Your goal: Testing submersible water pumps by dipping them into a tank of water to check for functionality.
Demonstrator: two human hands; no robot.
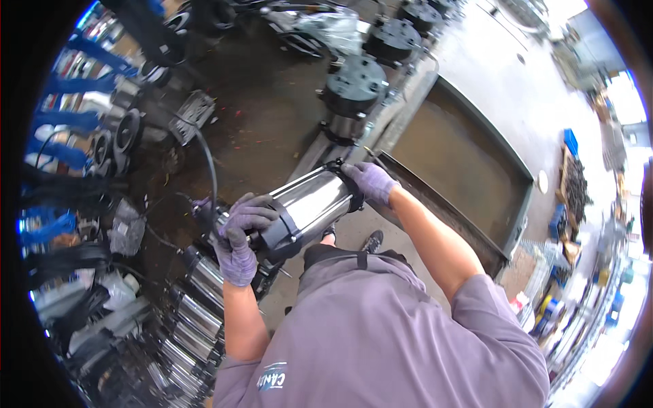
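The big metal tank [469, 170] set in the concrete floor holds murky brownish water. Both gloved hands are on a shiny steel pump [309, 207], carried tilted just beside the tank's near corner. Left hand [239, 238] wraps tight around the dark cable end, right hand [371, 181] cups the black upper end, fingers curled. A black cable [207, 160] trails off.

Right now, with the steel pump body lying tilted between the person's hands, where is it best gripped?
Probably at its two ends, from opposite sides. The steel pump body is a smooth shiny cylinder, likely slippery mid-span, tilted upward to the right. The left hand already wraps the dark collar at the lower end; the right hand cups the upper dark end cap, so both ends are held.
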